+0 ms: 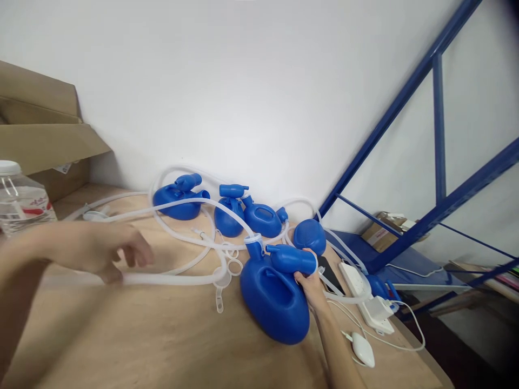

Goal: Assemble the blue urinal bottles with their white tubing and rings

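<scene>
On the table in front of me stands a blue urinal bottle (275, 302) with an oval handle opening and a white-rimmed neck. A blue funnel-shaped mouthpiece (292, 260) lies across its top, and my right hand (311, 285) is closed round the wide end of this piece. At the left, my left hand (111, 251), somewhat blurred, pinches a translucent tube (174, 279) just above the tabletop. White plastic rings and a strap (222, 280) lie beside the bottle's left side. Another length of tube reaches the bottle's neck.
Several more blue urinal bottles (263, 220) with looping tubes stand near the wall. To the left are a cardboard box (48, 146) and a clear jug (24, 202). A power strip (367, 300), cables and a white charger (362, 349) occupy the right edge, beside a blue metal frame (440, 129).
</scene>
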Motion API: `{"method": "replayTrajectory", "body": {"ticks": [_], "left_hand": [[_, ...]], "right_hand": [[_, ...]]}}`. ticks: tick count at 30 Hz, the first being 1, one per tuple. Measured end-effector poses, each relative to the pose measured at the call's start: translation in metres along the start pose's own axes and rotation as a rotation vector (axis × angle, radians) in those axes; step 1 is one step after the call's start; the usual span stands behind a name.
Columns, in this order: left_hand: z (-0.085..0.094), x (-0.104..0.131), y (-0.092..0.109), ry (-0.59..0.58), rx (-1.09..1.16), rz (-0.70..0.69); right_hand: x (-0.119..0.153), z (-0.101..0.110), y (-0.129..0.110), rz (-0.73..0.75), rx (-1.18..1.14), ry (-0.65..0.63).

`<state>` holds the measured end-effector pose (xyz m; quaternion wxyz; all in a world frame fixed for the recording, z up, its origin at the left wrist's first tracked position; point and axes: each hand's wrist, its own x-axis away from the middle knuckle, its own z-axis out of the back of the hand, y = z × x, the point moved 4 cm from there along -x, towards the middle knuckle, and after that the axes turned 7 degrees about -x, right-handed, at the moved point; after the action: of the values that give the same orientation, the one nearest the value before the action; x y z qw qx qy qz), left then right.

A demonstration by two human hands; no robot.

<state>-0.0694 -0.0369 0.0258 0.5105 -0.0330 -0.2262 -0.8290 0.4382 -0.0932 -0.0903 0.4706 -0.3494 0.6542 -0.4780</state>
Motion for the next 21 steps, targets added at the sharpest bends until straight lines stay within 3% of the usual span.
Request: {"method": "replayTrajectory", "body": {"ticks": [1, 2, 4, 6, 10, 13, 15, 18, 21], "left_hand": [[-0.009, -0.007, 0.023, -0.138, 0.033, -0.046], [-0.016, -0.013, 0.044, -0.203, 0.043, -0.091], [-0.03, -0.026, 0.078, -0.254, 0.009, -0.178], [-0.05, -0.037, 0.103, -0.266, -0.066, -0.23], [-0.098, -0.059, 0.135, -0.131, -0.227, -0.234], [-0.129, -0.071, 0.147, -0.059, -0.374, -0.258], [-0.139, -0.076, 0.148, -0.058, -0.436, -0.281], [-0.136, -0.077, 0.145, -0.051, -0.394, -0.333], [-0.118, -0.066, 0.141, -0.046, -0.3, -0.351]], "right_hand": [[0.001, -0.001, 0.0, -0.003, 0.004, -0.014], [0.002, -0.002, -0.001, -0.006, 0.007, -0.026], [0.004, -0.006, -0.003, -0.021, -0.009, -0.045], [0.006, -0.011, -0.004, -0.054, -0.058, -0.064], [0.007, -0.018, -0.007, -0.125, -0.148, -0.091], [0.006, -0.019, -0.009, -0.135, -0.169, -0.082], [0.006, -0.019, -0.008, -0.131, -0.194, -0.079], [0.006, -0.015, -0.001, -0.153, -0.246, -0.039], [0.006, -0.008, 0.012, -0.199, -0.313, 0.026]]}}
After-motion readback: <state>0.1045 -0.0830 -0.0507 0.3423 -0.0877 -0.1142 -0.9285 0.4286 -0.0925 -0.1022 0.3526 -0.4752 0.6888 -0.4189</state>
